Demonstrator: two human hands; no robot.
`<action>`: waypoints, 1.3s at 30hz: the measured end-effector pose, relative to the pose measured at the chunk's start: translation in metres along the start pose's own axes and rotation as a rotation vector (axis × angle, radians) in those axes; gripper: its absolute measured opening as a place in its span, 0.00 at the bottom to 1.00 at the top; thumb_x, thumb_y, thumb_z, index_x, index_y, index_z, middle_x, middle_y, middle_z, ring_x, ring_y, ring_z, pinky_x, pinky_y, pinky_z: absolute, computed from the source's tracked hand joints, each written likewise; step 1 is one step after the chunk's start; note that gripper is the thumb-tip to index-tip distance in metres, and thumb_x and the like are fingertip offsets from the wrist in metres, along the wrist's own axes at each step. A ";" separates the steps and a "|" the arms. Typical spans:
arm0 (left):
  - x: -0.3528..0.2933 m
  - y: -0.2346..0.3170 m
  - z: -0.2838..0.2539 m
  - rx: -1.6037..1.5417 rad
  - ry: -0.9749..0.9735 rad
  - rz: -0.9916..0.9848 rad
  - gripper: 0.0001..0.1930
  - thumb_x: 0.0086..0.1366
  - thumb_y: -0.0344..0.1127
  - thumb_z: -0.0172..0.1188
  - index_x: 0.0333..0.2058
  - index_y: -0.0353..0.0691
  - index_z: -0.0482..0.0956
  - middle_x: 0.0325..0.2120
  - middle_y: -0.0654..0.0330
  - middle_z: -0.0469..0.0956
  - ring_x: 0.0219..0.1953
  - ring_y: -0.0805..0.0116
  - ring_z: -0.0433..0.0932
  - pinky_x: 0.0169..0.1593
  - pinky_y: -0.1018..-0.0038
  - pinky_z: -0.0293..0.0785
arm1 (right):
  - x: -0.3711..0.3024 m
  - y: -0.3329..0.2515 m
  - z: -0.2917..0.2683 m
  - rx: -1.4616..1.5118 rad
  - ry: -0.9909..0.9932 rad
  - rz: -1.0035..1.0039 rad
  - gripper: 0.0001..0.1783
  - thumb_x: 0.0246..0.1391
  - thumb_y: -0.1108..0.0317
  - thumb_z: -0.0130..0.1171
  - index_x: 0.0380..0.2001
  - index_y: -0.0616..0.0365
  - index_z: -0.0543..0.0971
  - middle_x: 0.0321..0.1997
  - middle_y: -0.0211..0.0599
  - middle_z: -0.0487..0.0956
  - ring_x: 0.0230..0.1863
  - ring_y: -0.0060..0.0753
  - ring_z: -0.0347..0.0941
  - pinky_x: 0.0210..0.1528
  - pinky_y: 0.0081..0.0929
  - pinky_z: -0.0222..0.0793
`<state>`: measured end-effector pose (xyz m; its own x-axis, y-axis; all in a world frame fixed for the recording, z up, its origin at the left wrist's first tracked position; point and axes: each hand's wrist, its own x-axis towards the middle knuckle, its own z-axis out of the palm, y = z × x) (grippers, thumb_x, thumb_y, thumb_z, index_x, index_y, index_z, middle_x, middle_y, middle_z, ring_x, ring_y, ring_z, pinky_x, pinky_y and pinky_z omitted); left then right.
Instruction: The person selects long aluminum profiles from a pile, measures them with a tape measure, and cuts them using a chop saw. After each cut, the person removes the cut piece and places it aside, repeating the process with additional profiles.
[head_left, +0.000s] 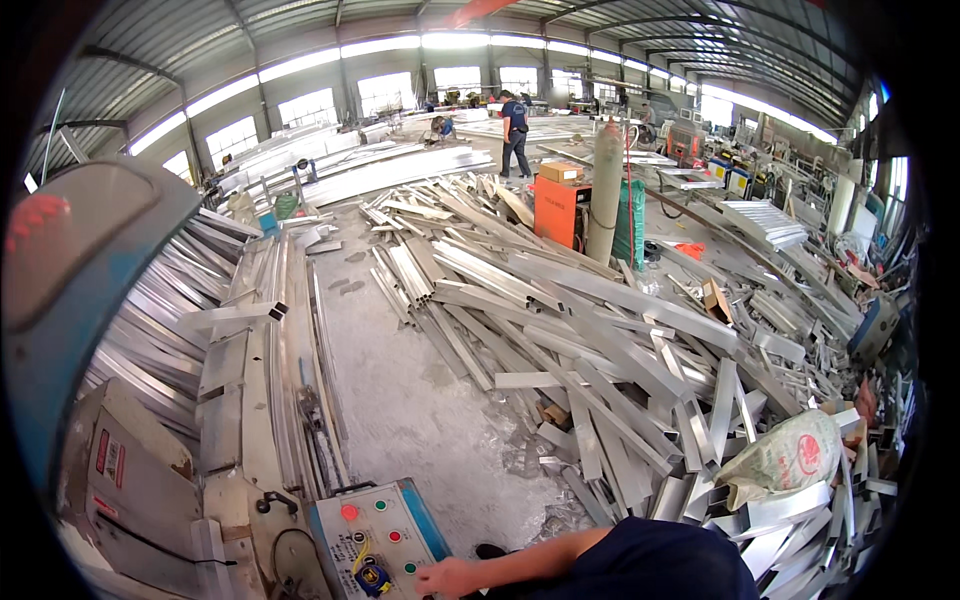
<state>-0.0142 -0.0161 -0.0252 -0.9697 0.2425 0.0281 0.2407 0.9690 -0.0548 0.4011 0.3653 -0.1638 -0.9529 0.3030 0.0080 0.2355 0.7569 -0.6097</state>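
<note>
My right hand [447, 577] reaches in from the lower right, below a dark blue sleeve [650, 565]. Its fingers are curled at the right edge of a grey control panel [340, 525] with blue sides, close beside a green button [410, 568]. Nothing shows in the fingers. Red and green buttons, including a large red one [349, 512], sit on the panel. On its lower part rests a blue and yellow tape measure [372, 577] with a yellow strap. My left hand is out of view.
A machine with a large curved blue-grey cover [110, 235] stands at left; a square metal tube [235, 315] lies across its bed. Piled metal profiles [600, 350] and a white sack [785, 455] fill the right. Beyond stand an orange cabinet [558, 210], a gas cylinder [605, 195] and a person [514, 135].
</note>
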 end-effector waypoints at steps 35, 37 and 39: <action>-0.127 0.370 -0.144 0.110 0.059 0.635 0.41 0.38 0.38 0.70 0.56 0.43 0.69 0.43 0.51 0.71 0.51 0.51 0.68 0.59 0.52 0.58 | -0.029 0.131 -0.243 0.007 0.488 -0.097 0.33 0.38 0.60 0.71 0.51 0.59 0.75 0.56 0.48 0.73 0.54 0.53 0.72 0.55 0.44 0.70; -0.136 0.442 -0.122 0.135 0.005 0.796 0.40 0.38 0.37 0.70 0.55 0.43 0.70 0.41 0.53 0.71 0.50 0.52 0.69 0.59 0.54 0.59 | 0.022 0.097 -0.313 -0.126 0.346 -0.265 0.42 0.36 0.57 0.72 0.56 0.62 0.70 0.57 0.49 0.72 0.55 0.53 0.71 0.56 0.46 0.68; -0.144 0.521 -0.121 0.083 -0.051 1.000 0.39 0.39 0.38 0.70 0.56 0.43 0.70 0.40 0.54 0.71 0.50 0.53 0.69 0.59 0.55 0.59 | 0.041 0.122 -0.324 -0.248 0.179 -0.281 0.50 0.32 0.55 0.73 0.59 0.62 0.65 0.57 0.52 0.71 0.54 0.54 0.71 0.55 0.45 0.68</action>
<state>0.2560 0.4594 0.0629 -0.3250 0.9391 -0.1120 0.9439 0.3148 -0.0992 0.4525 0.6578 0.0186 -0.9436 0.1439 0.2981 0.0306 0.9346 -0.3544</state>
